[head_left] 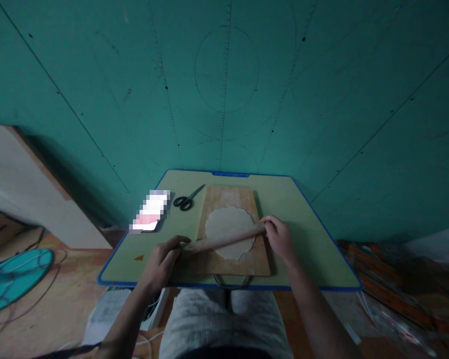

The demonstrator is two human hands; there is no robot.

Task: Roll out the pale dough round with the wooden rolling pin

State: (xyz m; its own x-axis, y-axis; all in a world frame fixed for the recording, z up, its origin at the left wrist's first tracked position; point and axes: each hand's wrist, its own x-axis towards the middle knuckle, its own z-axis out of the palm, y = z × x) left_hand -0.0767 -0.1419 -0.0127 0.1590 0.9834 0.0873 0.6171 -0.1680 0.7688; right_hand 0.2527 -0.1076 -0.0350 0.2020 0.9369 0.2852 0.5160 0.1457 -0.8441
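Note:
A wooden rolling pin (224, 240) lies slantwise across a flat, uneven-edged round of pale dough (228, 222). Under the dough is a wooden board (205, 268). At the pin's left end, lower than the other, my left hand (164, 259) has its fingers curled over the tip. My right hand (279, 237) grips the higher right end, thumb and fingers wrapped round it. Part of the dough is hidden beneath the pin. Black-handled scissors (187, 200) rest to the left of the board, apart from both hands.
Everything sits on a small pale-green table (303, 259) with a blue rim, against a green wall (224, 89). A phone (149, 214), blurred out, lies at the table's left edge. Cables and a teal oval object (18, 274) are on the floor at left.

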